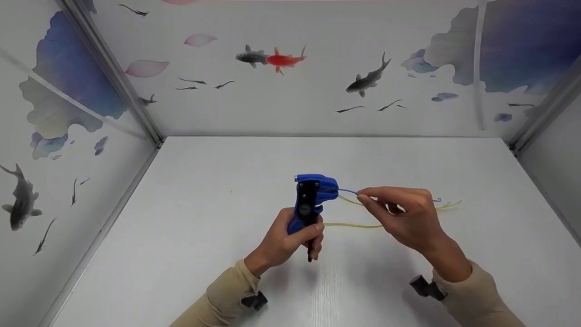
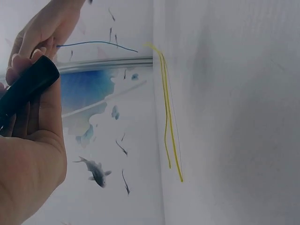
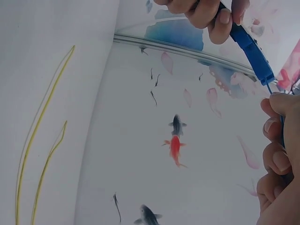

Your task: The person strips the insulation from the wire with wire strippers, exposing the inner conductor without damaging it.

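Observation:
My left hand point(image 1: 283, 238) grips the handles of a blue and black wire stripper point(image 1: 308, 195), held upright above the white table with its head facing right. A thin blue wire point(image 1: 347, 190) runs from the front of the stripper's head to my right hand point(image 1: 408, 213). There the thumb and index finger pinch it a short way from the tool. How deep the wire end sits in the head is hidden. In the left wrist view the dark handle point(image 2: 33, 86) lies across the left palm, and the wire's free length point(image 2: 93, 42) extends past the right hand.
Yellow wires point(image 1: 352, 225) lie on the white table point(image 1: 204, 190), partly behind the right hand; the right wrist view shows two of their ends point(image 3: 64, 124). A back wall point(image 1: 290, 104) and side walls printed with fish and petals enclose the table.

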`<state>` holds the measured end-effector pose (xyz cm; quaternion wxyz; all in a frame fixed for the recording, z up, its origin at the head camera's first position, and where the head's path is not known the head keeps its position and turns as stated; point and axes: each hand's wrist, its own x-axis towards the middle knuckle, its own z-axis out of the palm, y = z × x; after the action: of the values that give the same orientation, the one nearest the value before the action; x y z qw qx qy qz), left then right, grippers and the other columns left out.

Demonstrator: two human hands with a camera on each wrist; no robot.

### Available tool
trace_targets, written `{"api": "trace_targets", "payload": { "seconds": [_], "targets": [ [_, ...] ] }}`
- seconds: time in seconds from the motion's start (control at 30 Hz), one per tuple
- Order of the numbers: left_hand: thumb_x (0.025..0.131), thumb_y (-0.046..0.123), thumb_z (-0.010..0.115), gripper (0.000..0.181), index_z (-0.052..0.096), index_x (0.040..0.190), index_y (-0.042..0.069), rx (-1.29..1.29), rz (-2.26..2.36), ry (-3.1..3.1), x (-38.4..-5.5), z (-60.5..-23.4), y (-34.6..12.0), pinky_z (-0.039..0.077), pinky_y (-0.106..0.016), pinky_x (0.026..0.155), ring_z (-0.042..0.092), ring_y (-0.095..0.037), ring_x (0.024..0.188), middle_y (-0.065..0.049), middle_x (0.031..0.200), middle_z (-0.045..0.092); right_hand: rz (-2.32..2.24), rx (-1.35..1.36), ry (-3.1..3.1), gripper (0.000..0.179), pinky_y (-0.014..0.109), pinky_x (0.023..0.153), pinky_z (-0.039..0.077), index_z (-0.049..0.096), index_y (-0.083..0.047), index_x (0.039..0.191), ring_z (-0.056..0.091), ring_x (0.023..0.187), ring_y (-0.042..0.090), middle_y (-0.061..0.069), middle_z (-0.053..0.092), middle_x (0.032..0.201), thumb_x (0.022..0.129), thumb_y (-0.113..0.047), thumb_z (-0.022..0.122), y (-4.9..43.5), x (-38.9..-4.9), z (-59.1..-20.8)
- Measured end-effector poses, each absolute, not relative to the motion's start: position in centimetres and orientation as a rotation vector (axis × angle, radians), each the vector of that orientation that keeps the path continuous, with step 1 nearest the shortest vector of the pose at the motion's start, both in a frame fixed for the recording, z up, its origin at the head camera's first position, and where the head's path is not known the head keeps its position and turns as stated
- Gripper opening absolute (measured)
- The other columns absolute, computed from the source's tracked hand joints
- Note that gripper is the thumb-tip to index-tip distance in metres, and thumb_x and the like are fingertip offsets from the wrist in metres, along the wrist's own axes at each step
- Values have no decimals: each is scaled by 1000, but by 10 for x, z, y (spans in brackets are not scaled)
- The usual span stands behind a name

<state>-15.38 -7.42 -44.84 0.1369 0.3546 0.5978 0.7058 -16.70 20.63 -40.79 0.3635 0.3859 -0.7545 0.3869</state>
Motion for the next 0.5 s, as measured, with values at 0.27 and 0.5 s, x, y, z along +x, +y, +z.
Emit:
{"api": "trace_targets", "payload": {
  "seconds": [0.27,0.5],
  "targets": [
    [108,14,57,25,56,99,-8,988,2045,1744,-152,-450,-73,63,-33,57,63,-13,57,-33,70,57,1014,991,-1933,32,18,48,35,85,-11,101,43,53,2,0,78,78,77,11,88,206,-167,-409],
    [108,15,57,25,56,98,-8,991,2023,1746,-152,-450,-72,64,-34,58,63,-12,58,-32,70,56,1028,1006,-1944,33,17,48,35,85,-11,102,43,53,1,0,79,80,77,11,88,205,-167,-410]
  ]
}}
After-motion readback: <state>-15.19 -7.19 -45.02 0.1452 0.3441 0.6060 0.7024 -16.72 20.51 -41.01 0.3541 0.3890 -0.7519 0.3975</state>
